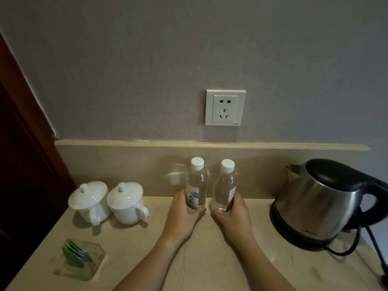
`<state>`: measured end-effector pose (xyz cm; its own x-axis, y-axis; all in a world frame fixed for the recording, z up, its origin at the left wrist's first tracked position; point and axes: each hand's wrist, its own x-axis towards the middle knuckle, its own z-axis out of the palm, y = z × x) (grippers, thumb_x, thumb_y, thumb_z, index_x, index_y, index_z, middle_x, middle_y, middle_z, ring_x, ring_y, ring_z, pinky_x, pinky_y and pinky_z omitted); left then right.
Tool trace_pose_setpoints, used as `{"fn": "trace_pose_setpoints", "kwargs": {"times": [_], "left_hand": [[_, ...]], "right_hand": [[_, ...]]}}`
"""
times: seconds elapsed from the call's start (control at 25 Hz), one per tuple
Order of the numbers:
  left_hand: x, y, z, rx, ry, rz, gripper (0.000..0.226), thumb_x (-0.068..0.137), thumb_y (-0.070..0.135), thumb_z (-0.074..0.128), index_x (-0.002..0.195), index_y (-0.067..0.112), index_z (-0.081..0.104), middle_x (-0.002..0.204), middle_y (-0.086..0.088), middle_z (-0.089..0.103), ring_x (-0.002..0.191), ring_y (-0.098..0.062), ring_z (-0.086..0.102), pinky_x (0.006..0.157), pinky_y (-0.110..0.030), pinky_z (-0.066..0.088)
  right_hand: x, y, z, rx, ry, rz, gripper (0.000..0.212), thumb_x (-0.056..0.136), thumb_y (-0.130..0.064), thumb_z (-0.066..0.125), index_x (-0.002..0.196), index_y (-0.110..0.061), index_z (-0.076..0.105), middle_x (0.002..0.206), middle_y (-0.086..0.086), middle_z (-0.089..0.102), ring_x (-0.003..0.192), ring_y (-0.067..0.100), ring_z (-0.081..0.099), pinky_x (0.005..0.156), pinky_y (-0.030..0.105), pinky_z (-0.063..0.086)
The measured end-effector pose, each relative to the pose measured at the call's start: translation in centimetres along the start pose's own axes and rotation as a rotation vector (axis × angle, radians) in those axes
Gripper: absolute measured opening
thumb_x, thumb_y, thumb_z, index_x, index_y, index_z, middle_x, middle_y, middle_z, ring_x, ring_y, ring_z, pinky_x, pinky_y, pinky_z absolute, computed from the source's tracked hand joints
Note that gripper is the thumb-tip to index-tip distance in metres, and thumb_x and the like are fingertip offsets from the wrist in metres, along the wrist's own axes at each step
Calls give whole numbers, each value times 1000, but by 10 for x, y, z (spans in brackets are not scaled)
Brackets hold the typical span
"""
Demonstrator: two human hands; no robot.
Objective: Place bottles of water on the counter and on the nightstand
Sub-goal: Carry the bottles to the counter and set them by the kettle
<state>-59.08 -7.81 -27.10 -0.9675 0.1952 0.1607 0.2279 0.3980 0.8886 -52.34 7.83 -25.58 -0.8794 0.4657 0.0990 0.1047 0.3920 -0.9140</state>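
Observation:
Two clear water bottles with white caps stand upright side by side on the beige counter (205, 255), close to the backsplash. My left hand (183, 215) wraps the lower part of the left bottle (197, 183). My right hand (233, 217) wraps the lower part of the right bottle (225, 185). Both bottle bases rest on or just at the counter surface; my thumbs nearly touch between them.
Two white lidded cups (90, 201) (127, 201) stand to the left. A clear holder with green sachets (80, 261) sits at the front left. A steel kettle (321, 202) with its cord stands on the right. A wall socket (225, 107) is above.

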Motion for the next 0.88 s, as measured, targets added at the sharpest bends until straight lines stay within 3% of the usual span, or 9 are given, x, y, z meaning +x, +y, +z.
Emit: {"fn": "trace_pose_setpoints", "kwargs": {"times": [0.16, 0.32, 0.52, 0.76, 0.88], "left_hand": [[3, 3, 7, -1, 54, -4, 55, 61, 52, 84, 104, 35, 56, 101, 13, 65, 92, -3, 65, 77, -32, 57], [6, -1, 8, 27, 48, -20, 55, 58, 51, 84, 101, 38, 53, 100, 13, 68, 91, -4, 67, 79, -38, 58], [8, -1, 9, 39, 66, -6, 60, 55, 55, 86, 101, 37, 54, 99, 12, 68, 90, -3, 66, 77, -37, 58], [7, 2, 10, 92, 89, 13, 66, 53, 59, 85, 106, 37, 52, 101, 13, 67, 93, -5, 65, 78, -37, 58], [4, 3, 11, 91, 94, 43, 57, 62, 57, 80, 108, 38, 54, 103, 14, 67, 96, -3, 64, 80, -37, 57]], "right_hand": [[13, -3, 11, -111, 41, -21, 68, 65, -30, 85, 122, -22, 48, 109, -7, 53, 99, 10, 55, 83, 28, 50], [15, 8, 8, -64, 15, -28, 63, 67, -25, 82, 120, -27, 50, 109, -10, 57, 100, 9, 60, 81, 23, 51], [24, 11, 16, -185, 34, -13, 68, 62, -33, 86, 118, -23, 50, 111, -4, 54, 104, 18, 56, 89, 38, 53], [21, 8, 12, -229, -2, -43, 64, 65, -33, 82, 118, -18, 48, 112, 1, 51, 107, 18, 49, 91, 38, 49], [18, 11, 10, -183, -21, -54, 57, 65, -31, 78, 114, -24, 49, 109, -3, 56, 106, 18, 53, 90, 41, 52]]}}
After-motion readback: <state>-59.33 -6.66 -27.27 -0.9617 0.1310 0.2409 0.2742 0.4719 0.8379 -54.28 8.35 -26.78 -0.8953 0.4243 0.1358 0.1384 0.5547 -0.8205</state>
